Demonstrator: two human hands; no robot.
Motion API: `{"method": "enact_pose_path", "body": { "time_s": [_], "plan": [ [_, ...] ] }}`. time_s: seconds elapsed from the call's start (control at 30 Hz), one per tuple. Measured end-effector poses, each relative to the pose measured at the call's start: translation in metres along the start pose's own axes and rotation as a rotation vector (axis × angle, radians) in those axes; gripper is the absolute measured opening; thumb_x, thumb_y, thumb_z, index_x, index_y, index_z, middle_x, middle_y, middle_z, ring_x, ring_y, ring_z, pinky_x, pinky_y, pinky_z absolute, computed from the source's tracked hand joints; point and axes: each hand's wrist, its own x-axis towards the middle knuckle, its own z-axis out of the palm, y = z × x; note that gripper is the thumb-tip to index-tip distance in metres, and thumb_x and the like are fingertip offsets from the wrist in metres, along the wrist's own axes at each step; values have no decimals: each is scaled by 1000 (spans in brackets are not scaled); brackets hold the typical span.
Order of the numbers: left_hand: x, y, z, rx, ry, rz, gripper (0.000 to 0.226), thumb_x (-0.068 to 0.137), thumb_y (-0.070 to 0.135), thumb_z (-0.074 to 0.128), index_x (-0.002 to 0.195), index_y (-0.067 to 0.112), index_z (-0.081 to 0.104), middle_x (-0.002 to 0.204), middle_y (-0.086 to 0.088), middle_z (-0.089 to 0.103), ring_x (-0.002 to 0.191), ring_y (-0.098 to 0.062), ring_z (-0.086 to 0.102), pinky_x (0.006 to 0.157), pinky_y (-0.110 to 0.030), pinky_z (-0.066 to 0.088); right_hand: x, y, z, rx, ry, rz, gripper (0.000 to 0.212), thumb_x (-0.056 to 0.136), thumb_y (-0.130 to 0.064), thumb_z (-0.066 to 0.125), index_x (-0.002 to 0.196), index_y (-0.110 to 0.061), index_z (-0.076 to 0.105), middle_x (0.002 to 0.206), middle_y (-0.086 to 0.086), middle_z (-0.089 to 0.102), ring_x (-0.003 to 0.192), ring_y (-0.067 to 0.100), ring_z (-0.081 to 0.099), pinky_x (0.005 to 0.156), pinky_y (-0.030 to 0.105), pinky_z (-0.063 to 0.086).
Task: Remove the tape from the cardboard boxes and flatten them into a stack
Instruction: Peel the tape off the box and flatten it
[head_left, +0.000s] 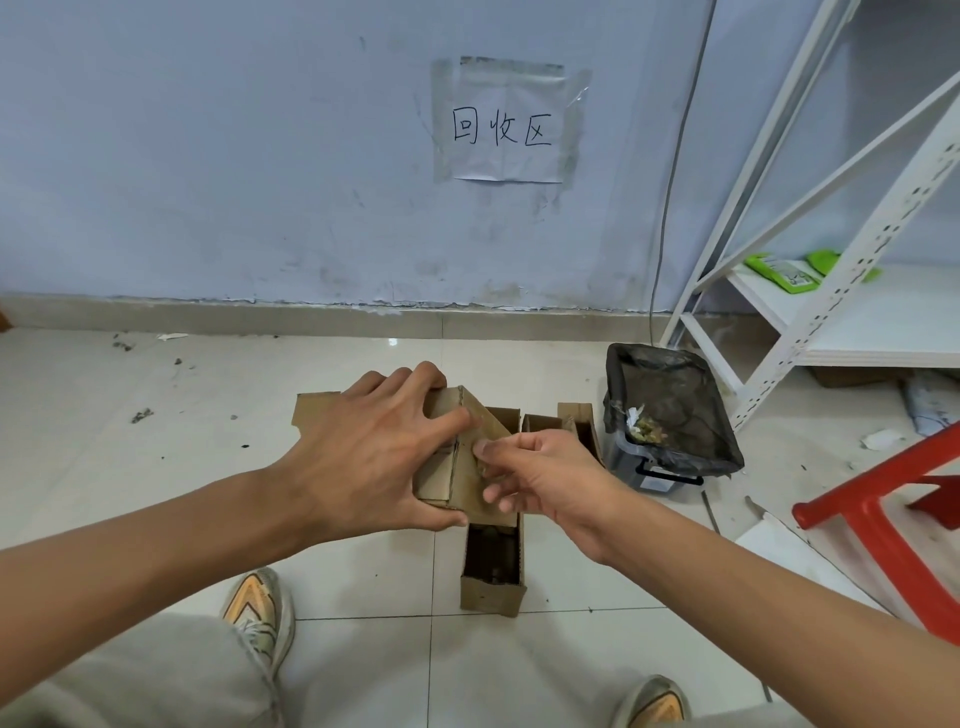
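**Picking at the tape seam on a held carton, with open boxes crowded underneath**

Your right hand (545, 478) has its thumb and forefinger closed to a pinch at the seam of the small cardboard box (462, 457), apparently on a tape edge, though the tape itself is too faint to make out; your left hand (374, 447) wraps that box with fingers spread over its top and thumb under its near edge. If the pinch catches only paper, you may tear the cardboard face instead of lifting tape. Just below your fingers stands an open long box (491, 571), and beyond your right knuckles more open boxes (576, 421); a hard pull could knock them toward the lined bin (670, 410).
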Motion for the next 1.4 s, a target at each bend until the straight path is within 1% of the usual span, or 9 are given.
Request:
{"method": "enact_pose_path", "body": {
  "time_s": [0.13,0.2,0.43,0.6,0.7,0.9,1.07,1.3,1.4],
  "plan": [
    [1,-4,5,-96,19,1,86,67,97,51,127,36,58,118,-3,52,92,-20,55,71,-33,48,1,-1,-4,31,-23,-15,12,97,-20,75,96,-8,73,81,4,72,66,14,67,63,22,56],
    [1,-4,6,-114,21,-11,86,68,97,50,129,36,57,119,-4,51,93,-20,55,74,-35,51,1,-1,-6,70,-58,-1,8,98,-14,73,94,-8,71,78,4,71,65,13,67,62,22,56],
    [-1,-3,6,-190,-5,-33,84,68,93,54,129,34,54,122,-1,48,94,-19,56,75,-34,52,1,2,-16,258,-107,46,13,102,-2,58,92,-10,55,75,8,62,63,17,64,55,23,54],
    [-2,-1,6,-175,-14,-25,85,68,94,53,129,35,53,123,-1,48,93,-19,56,72,-34,54,1,3,-16,-50,-23,-58,6,104,-6,54,104,-6,60,71,7,65,56,18,63,49,22,47],
    [-2,0,6,-165,-29,-30,86,68,94,53,130,35,53,123,-1,48,92,-20,56,71,-35,55,0,7,-15,-98,58,-122,9,102,-6,59,107,-4,66,69,8,69,51,16,63,45,20,44],
    [-2,-6,2,-184,-30,-82,86,67,94,55,130,35,56,122,1,49,84,-19,58,68,-27,44,3,9,-17,-111,47,-225,15,102,-6,62,112,-11,72,88,13,79,73,21,71,64,22,54],
    [-3,-10,0,-170,-23,-92,86,67,94,55,130,35,57,122,0,49,82,-19,57,67,-26,40,1,10,-20,-84,-14,-267,28,92,-11,79,118,-15,71,96,12,79,85,19,75,75,21,57],
    [-3,-11,-2,-170,-14,-88,87,67,94,55,130,35,58,123,0,50,83,-19,58,67,-28,46,1,7,-13,-232,7,-346,38,84,-17,88,116,-24,70,93,-2,76,82,14,71,85,30,62],
    [-4,-11,-1,-183,-18,-85,88,67,96,52,131,36,56,124,0,48,84,-19,58,65,-31,51,0,8,-10,-298,53,-379,34,85,-19,87,113,-27,70,90,0,74,76,13,65,82,29,60]
  ]
}}
